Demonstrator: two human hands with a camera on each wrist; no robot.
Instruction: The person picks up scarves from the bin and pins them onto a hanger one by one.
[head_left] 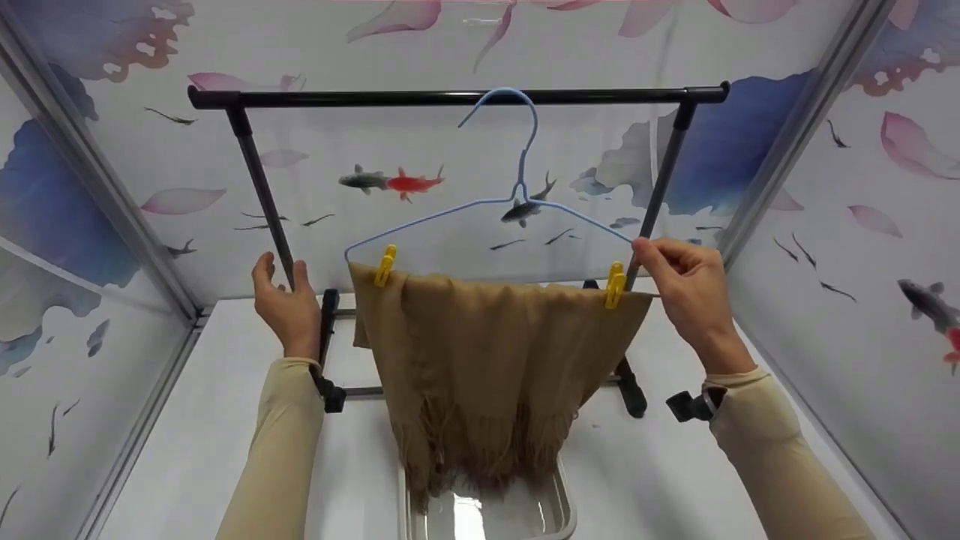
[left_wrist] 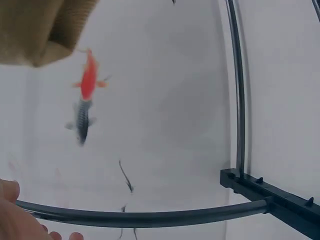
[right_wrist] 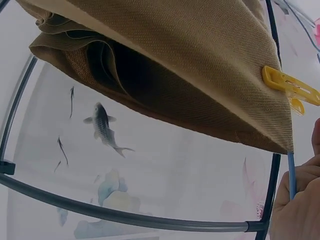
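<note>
A tan fringed scarf [head_left: 480, 330] drapes over a blue wire hanger [head_left: 420, 219], held by two yellow clothespins, a left one [head_left: 385, 265] and a right one [head_left: 615, 285]. My right hand [head_left: 686, 296] pinches the hanger's right corner; its blue wire [right_wrist: 292, 175] also shows in the right wrist view, beside the right clothespin [right_wrist: 290, 85]. Thumb and fingers apart, my left hand [head_left: 289, 311] holds nothing, left of the scarf and in front of the rack's left post. The hook [head_left: 510, 91] overlaps the black rail [head_left: 360, 98] in the head view; contact cannot be told.
The black garment rack stands behind the scarf, with a right post [head_left: 664, 169] and a base foot [head_left: 632, 390]. Below the fringe sits a pale plastic basin [head_left: 568, 510] on the white surface [head_left: 660, 480]. Printed panels [head_left: 847, 247] enclose the sides and back.
</note>
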